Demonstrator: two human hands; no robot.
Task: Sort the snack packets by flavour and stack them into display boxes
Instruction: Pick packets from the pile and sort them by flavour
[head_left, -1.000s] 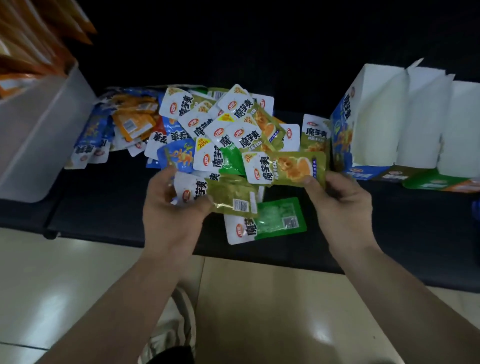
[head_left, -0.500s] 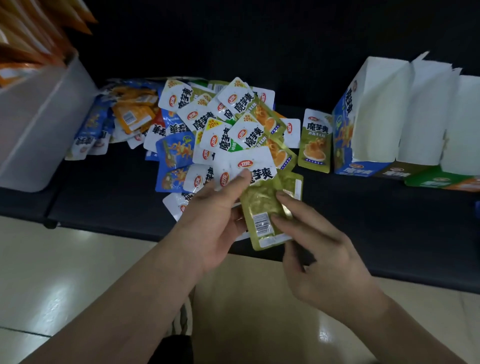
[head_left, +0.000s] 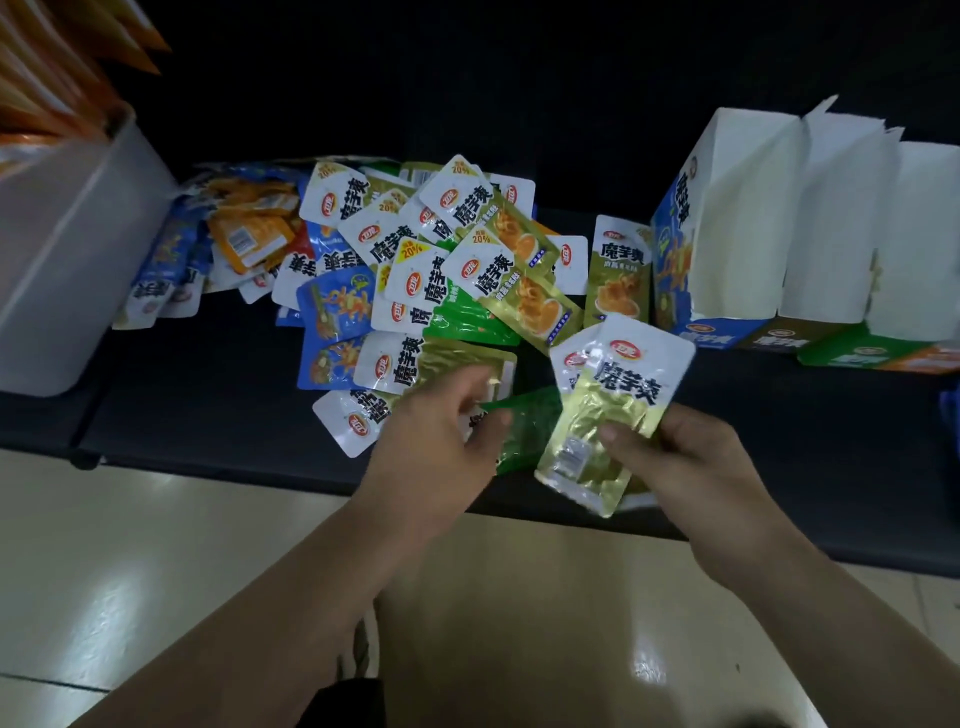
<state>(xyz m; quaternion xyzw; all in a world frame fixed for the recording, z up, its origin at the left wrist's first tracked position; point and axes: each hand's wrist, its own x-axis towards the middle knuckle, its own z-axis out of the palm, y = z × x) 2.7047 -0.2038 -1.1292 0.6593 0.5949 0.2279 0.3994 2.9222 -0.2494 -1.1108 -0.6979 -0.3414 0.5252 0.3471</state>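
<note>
Glossy beige floor tiles are showing at 6 o'clock, nearest the camera. Both forearms are reaching up from there over the near edge of a black padded bench top.

The right hand, at 4 o'clock of the heap, is pinching a small fanned stack of olive-gold foil snack packets with white tops. The thumb is pressing on the front packet and the fingers are sitting behind. The stack is tilting.

The left hand is hovering over the heap's near edge, fingers curling toward a bright green foil packet. Cannot tell whether it is gripping anything.

Beyond, at 12 o'clock, a mixed heap of loose foil packets is lying on the bench: olive, green and blue, with orange toward 10. A single olive packet is lying just beside the boxes.

At 2 o'clock a row of open cardboard display boxes is standing with white flaps up, the blue one nearest the heap. At 9 o'clock a translucent grey plastic bin is holding orange packets.
</note>
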